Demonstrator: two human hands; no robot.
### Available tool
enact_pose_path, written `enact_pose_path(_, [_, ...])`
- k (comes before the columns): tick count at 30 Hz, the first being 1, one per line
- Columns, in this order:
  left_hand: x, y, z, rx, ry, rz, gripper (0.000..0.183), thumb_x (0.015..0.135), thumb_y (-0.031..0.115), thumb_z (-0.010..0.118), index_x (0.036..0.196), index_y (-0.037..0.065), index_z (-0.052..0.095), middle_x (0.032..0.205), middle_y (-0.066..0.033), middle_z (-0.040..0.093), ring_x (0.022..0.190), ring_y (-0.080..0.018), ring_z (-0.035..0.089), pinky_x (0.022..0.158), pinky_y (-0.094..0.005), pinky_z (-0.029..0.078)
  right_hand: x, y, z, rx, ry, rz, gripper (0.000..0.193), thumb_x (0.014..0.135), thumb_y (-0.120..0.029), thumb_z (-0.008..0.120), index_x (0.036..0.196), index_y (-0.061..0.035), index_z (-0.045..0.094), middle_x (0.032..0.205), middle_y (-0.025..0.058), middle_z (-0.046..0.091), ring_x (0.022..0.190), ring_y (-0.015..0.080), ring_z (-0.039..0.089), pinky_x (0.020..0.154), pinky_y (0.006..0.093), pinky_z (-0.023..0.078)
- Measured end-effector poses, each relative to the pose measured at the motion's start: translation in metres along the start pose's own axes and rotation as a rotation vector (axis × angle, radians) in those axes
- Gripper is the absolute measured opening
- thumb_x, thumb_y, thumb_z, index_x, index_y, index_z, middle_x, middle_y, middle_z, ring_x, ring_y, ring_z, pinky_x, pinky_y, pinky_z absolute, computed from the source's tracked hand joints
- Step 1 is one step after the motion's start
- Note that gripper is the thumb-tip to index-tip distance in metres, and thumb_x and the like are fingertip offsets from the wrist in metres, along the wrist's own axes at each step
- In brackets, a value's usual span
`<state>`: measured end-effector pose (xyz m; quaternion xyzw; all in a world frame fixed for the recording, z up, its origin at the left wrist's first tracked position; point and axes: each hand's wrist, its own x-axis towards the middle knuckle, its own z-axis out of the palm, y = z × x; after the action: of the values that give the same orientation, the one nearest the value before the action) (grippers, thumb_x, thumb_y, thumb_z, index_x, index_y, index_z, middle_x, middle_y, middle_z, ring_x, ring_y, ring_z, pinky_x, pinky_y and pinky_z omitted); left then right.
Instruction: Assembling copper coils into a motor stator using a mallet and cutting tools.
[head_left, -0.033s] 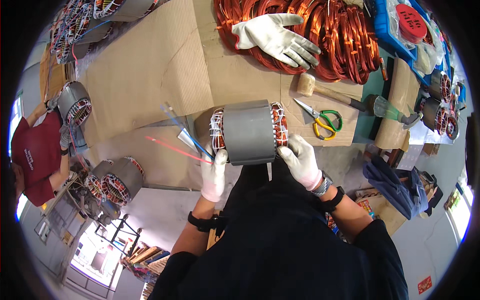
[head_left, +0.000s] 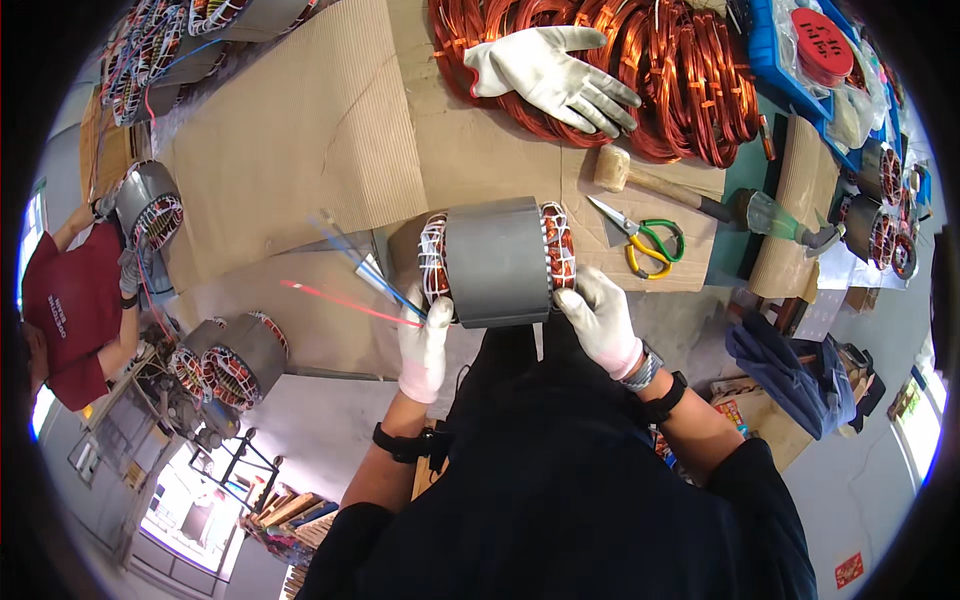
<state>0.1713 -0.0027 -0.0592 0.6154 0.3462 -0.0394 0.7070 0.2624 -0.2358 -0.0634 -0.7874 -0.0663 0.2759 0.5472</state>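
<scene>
A motor stator (head_left: 495, 262) lies on its side in front of me, a grey cylinder with laced copper windings bulging from both ends. My left hand (head_left: 424, 340), in a white glove, is closed on its left end near the lower edge, thumb uppermost. Blue and red lead wires (head_left: 352, 303) stick out leftward beside that thumb. On the opposite end, my gloved right hand (head_left: 601, 322) grips the lower right rim, its thumb against the winding. The undersides of both hands' grips are hidden.
Scissors (head_left: 640, 243) and a wooden mallet (head_left: 640, 180) lie right of the stator. Beyond are copper wire coils (head_left: 690, 90) with a loose glove (head_left: 550, 78) on top. A brush (head_left: 780, 220) lies farther right. At left, a co-worker (head_left: 75, 300) handles another stator (head_left: 150, 208).
The free ends of the lead wires have swung slightly to the left. The stator has shifted up very slightly, with both hands keeping their hold.
</scene>
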Motion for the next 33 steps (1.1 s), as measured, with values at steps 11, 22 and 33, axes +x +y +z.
enact_pose_path(11, [0.018, 0.019, 0.003, 0.056, -0.044, 0.083, 0.018, 0.101, 0.021, 0.063, 0.104, 0.003, 0.061, 0.088, 0.0048, 0.055, 0.078, -0.0035, 0.046, 0.069, -0.0218, 0.04, 0.015, 0.007, 0.007, 0.042, 0.048, 0.093, 0.034, 0.105, -0.028, 0.056, 0.09, 0.0031, 0.059, 0.074, 0.0119, 0.055, 0.07, 0.0183, 0.048, 0.068, 0.0353, 0.047])
enact_pose_path(22, [0.013, 0.014, 0.015, 0.119, -0.066, -0.04, 0.03, 0.101, 0.031, 0.064, 0.086, 0.005, 0.061, 0.074, 0.0051, 0.052, 0.068, -0.0033, 0.044, 0.059, -0.024, 0.037, 0.001, 0.019, 0.0, 0.279, 0.072, 0.246, 0.048, 0.106, -0.039, 0.054, 0.087, 0.0045, 0.065, 0.072, 0.0057, 0.062, 0.069, 0.0108, 0.057, 0.064, 0.031, 0.048])
enact_pose_path(33, [0.026, 0.01, 0.016, 0.182, -0.074, 0.242, 0.035, 0.105, 0.032, 0.056, 0.106, -0.003, 0.059, 0.091, -0.0029, 0.054, 0.083, -0.0122, 0.047, 0.075, -0.0302, 0.044, 0.007, 0.012, -0.006, 0.227, 0.05, -0.09, 0.039, 0.11, -0.032, 0.046, 0.113, 0.0031, 0.063, 0.094, 0.0051, 0.064, 0.089, 0.0148, 0.055, 0.083, 0.0307, 0.048])
